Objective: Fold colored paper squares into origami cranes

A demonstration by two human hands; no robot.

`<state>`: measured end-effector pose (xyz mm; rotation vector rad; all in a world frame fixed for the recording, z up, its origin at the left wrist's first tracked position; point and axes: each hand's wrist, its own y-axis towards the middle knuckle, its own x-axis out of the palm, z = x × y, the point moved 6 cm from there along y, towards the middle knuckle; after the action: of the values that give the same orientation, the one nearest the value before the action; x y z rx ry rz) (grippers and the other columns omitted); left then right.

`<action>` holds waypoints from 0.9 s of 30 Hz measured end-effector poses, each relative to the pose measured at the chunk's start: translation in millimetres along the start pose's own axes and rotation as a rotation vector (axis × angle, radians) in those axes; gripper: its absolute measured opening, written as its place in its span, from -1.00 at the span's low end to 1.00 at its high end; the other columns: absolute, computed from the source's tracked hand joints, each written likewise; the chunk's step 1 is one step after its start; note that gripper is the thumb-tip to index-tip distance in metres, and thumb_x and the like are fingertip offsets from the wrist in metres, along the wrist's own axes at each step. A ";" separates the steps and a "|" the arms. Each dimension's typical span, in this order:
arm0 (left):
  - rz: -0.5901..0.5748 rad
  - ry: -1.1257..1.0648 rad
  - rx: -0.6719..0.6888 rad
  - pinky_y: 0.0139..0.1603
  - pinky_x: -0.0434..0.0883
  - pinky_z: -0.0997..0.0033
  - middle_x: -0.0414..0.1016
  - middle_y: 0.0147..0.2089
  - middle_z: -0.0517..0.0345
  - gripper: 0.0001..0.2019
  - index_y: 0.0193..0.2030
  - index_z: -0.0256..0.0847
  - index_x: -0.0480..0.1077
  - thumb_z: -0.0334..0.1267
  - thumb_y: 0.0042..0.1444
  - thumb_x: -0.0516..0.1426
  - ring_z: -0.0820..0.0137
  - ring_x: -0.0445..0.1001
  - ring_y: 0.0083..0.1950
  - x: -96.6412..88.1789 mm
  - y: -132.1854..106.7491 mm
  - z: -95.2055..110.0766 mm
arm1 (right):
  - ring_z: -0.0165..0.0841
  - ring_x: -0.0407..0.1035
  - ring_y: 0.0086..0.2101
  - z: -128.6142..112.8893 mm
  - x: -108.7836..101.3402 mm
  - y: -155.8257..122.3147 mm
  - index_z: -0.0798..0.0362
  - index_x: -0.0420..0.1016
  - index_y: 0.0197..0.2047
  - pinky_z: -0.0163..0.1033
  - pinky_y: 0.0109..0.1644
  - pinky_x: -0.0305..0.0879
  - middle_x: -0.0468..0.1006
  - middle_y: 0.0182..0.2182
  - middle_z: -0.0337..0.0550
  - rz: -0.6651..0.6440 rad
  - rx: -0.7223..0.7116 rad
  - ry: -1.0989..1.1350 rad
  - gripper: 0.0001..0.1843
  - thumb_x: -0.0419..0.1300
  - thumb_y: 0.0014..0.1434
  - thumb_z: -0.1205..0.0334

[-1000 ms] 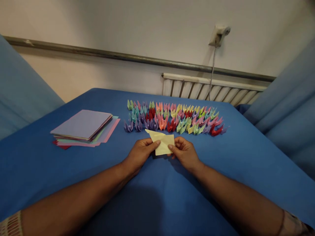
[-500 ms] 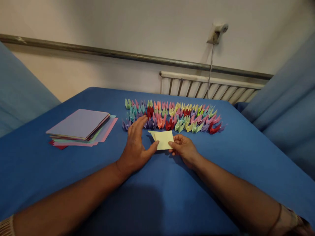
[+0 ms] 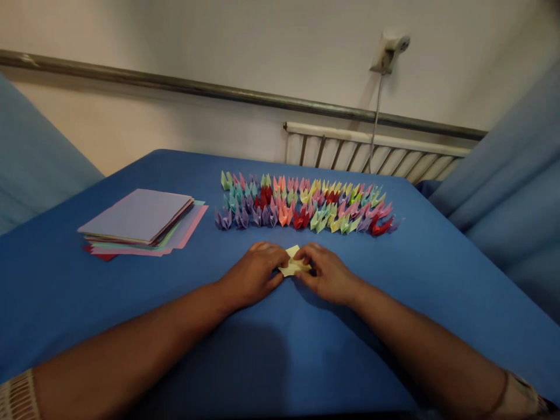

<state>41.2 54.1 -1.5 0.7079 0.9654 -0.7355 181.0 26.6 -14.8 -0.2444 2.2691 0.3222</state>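
Note:
A small folded sheet of pale yellow origami paper (image 3: 292,268) lies between my two hands, in front of the rows of paper cranes. My left hand (image 3: 258,271) grips its left side with bent fingers, the thumb low at the near edge. From the other side my right hand (image 3: 326,271) pinches it with thumb and forefinger. Fingers cover both ends of the paper, so its full shape is hidden. Beyond the hands stand several rows of folded paper cranes (image 3: 301,219) in many colours.
On the left lies a stack of coloured paper sheets (image 3: 140,216), lilac on top. All of it rests on a blue-covered table (image 3: 175,344). Behind are a metal rail (image 3: 196,88), a radiator (image 3: 376,140) and a plugged-in cable (image 3: 375,125). Blue curtains (image 3: 516,192) hang at both sides.
My left hand has come down from its raised, spread pose and closed on the paper. The yellow paper has turned and now shows a different, more angled side. Both hands are closer together.

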 end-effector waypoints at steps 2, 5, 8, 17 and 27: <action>-0.005 -0.013 0.001 0.08 0.26 0.14 0.50 -0.16 0.07 -0.91 -0.21 -0.18 0.41 -0.32 0.14 0.11 0.23 0.41 -0.04 0.1 -1.0 1.2 | -0.31 0.33 -0.21 -4.5 5.5 -3.7 0.05 0.36 -0.15 -0.19 -0.10 0.27 0.41 -0.22 -0.14 -0.037 -0.051 -0.046 -0.74 0.26 0.06 0.32; -0.005 -0.045 0.000 0.11 0.25 0.13 0.51 -0.09 0.07 -0.90 -0.22 -0.18 0.42 -0.26 0.21 0.09 0.24 0.41 0.00 2.3 -1.2 -0.4 | -0.33 0.30 -0.23 1.4 7.4 -4.9 0.05 0.37 -0.23 -0.21 -0.12 0.25 0.39 -0.27 -0.17 -0.005 -0.038 -0.057 -0.88 0.22 0.13 0.33; 0.007 -0.074 -0.034 0.15 0.24 0.10 0.50 -0.01 0.08 -0.84 -0.22 -0.17 0.45 -0.24 0.25 0.05 0.24 0.39 0.07 4.8 -0.7 -7.2 | -0.37 0.30 -0.29 10.9 7.6 -2.7 0.04 0.36 -0.34 -0.25 -0.18 0.23 0.37 -0.34 -0.21 -0.010 0.002 -0.025 -0.93 0.16 0.20 0.33; 0.077 -0.017 -0.164 0.23 0.22 0.00 0.46 0.07 0.04 -0.81 -0.35 -0.19 0.49 -0.25 0.20 0.08 0.12 0.25 0.23 1.0 -0.3 -18.3 | -0.34 0.29 -0.29 12.4 2.1 0.0 0.05 0.34 -0.38 -0.23 -0.19 0.20 0.39 -0.35 -0.18 0.039 0.070 -0.133 -0.87 0.14 0.23 0.27; 0.087 0.037 -0.105 0.22 0.22 0.04 0.45 0.09 0.05 -0.94 -0.30 -0.19 0.41 -0.31 0.18 0.12 0.16 0.24 0.24 3.5 0.0 -16.0 | -0.34 0.30 -0.28 8.8 1.0 -1.9 0.05 0.33 -0.40 -0.22 -0.15 0.21 0.38 -0.36 -0.17 0.009 0.059 -0.175 -0.87 0.12 0.21 0.31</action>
<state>35.2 66.0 -11.0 0.6693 0.9932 -0.5935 187.1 27.4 -21.4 -0.1684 2.1040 0.2699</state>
